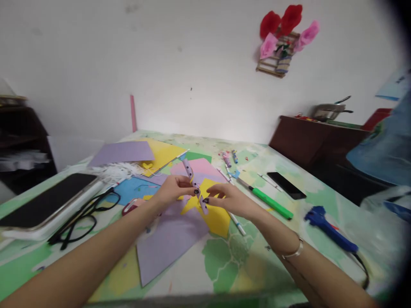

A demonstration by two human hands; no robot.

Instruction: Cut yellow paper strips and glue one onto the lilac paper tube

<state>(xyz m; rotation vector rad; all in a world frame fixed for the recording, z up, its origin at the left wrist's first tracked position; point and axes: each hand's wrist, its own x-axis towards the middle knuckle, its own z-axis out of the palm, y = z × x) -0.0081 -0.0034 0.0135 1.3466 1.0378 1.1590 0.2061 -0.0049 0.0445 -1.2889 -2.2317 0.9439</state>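
Between both hands is a narrow purple paper strip [188, 168] with dark dots and a thin yellow line along it, tilted with its upper end leaning left. My left hand [175, 188] pinches it near the middle. My right hand [226, 197] has its thumb and a finger closed at the strip's lower part. Directly below lie a yellow paper piece [220, 220] with pointed cut edges and a purple sheet [171, 244]. A pink sheet [201, 167] lies just behind the hands. The fingers hide part of the strip.
On the right are a green cutter [271, 202], a black phone [286, 185] and a blue glue gun [332, 231] with a cord. At left lie black glasses [86, 214], a larger phone [48, 199] on a white box, and white shredded strands [118, 172].
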